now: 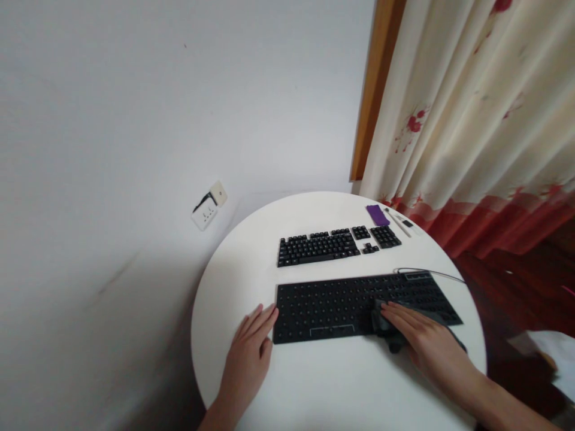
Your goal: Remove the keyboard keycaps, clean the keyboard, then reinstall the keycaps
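Note:
A black keyboard frame [341, 302] without keycaps lies on the round white table [314, 383]. My left hand [251, 350] rests flat on the table, fingers together and stretched out, fingertips against the frame's left end. My right hand [424, 338] lies palm down on a dark grey cloth [386, 326], pressing it onto the frame's right part. Behind the frame the loose black keycaps [335, 242] are laid out in keyboard order.
A purple flat object [377, 214] and a white pen-like tool [399, 222] lie at the table's far right. A thin cable [438, 273] runs off the frame's right end. A wall socket [209, 206] is on the white wall; a curtain [476, 120] hangs at right.

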`<state>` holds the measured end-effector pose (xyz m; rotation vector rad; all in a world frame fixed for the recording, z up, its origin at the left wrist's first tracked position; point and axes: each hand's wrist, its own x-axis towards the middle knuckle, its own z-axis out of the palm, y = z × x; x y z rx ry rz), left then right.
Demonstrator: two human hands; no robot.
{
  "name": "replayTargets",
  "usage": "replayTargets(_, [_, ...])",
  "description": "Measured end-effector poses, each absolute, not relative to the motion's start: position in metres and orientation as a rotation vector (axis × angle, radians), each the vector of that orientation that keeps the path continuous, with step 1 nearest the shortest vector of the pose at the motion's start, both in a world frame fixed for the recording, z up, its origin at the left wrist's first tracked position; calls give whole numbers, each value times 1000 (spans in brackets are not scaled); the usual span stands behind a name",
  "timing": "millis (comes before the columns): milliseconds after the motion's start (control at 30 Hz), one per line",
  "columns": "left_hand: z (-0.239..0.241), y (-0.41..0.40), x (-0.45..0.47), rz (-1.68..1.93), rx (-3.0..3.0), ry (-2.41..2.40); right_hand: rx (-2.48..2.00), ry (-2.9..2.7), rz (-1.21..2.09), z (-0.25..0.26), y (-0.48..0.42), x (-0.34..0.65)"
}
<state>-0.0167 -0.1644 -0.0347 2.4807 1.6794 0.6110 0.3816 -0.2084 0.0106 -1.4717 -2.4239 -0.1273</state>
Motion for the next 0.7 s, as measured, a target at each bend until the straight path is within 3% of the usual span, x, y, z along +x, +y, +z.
replayTargets(200, [-34, -167, -16, 602, 2504, 1683, -1362, -2307, -72, 32, -177, 326])
replayTargets(433, [-31, -170, -13, 579, 2515, 1703, -909, -2635, 130, 32, -152, 233])
replayTargets(700, [-31, -172, -13, 604, 2483, 1699, -976, -2674, 82, 23, -158, 279])
